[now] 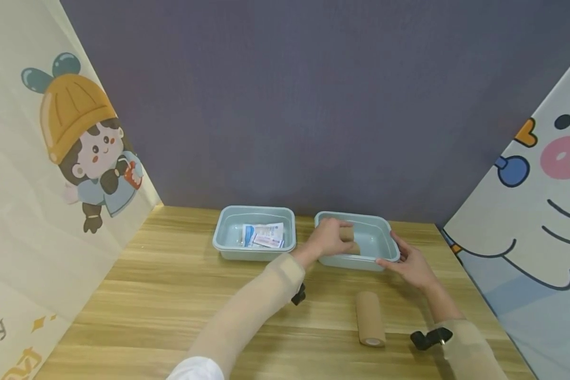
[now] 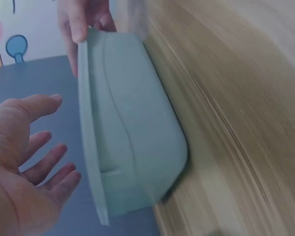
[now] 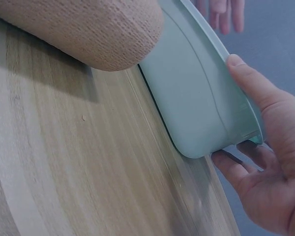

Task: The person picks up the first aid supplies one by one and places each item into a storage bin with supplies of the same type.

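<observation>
My right hand grips the right end of a pale blue-green plastic tray; in the right wrist view its thumb rests on the rim and fingers reach round the end. Over the tray's left part is my left hand. The left wrist view shows that hand with fingers loosely bent and apart, nothing between them. Beside its fingers a tan roll shows inside the tray, partly hidden. Another tan roll, a crepe-textured bandage, lies on the table in front, large in the right wrist view.
A second pale blue-green tray stands to the left, holding white-and-blue packets. Both trays sit on a wood-grain table near a dark grey back wall. Printed cartoon panels flank the table.
</observation>
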Motion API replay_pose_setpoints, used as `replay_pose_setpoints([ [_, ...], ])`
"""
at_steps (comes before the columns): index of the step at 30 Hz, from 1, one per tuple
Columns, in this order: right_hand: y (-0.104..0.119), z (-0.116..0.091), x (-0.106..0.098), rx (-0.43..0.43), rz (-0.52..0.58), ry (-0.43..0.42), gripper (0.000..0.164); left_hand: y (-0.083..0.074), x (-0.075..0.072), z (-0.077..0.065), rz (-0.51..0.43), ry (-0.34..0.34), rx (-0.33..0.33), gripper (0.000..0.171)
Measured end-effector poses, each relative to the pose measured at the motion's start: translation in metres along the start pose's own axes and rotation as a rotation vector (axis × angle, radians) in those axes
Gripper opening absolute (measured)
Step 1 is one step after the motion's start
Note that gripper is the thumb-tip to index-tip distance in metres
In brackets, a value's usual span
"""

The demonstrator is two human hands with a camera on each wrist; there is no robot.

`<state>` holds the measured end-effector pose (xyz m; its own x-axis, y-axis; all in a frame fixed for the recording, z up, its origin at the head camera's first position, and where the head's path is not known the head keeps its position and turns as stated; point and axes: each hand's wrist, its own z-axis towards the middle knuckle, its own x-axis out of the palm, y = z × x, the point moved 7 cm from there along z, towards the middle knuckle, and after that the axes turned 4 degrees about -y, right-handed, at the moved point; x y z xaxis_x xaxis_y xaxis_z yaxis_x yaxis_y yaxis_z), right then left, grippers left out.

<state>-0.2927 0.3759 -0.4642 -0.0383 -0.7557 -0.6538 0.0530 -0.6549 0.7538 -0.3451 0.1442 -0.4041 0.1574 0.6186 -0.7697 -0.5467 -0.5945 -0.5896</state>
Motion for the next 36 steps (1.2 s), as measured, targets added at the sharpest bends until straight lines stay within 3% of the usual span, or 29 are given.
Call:
replay_pose_setpoints([
  [9,-0.006,0.002,-0.001,0.012,0.009,0.009,0.105,-0.040,-0.005,-0.020,0.069,0.032,0.172,0.052],
  [16,-0.004,0.002,-0.001,0.013,-0.008,0.017,0.105,-0.053,-0.004,-0.033,0.045,0.025,0.203,0.056],
  [23,0.000,0.001,-0.001,0.007,-0.012,0.012,0.107,-0.056,0.007,-0.049,-0.003,0.059,0.185,0.066],
  [31,-0.003,0.000,-0.002,-0.007,-0.008,0.006,0.105,-0.067,0.032,-0.071,-0.004,0.135,0.290,0.072],
  [36,-0.003,0.000,-0.002,-0.005,-0.019,-0.007,0.106,-0.069,0.043,-0.078,-0.012,0.137,0.307,0.076],
])
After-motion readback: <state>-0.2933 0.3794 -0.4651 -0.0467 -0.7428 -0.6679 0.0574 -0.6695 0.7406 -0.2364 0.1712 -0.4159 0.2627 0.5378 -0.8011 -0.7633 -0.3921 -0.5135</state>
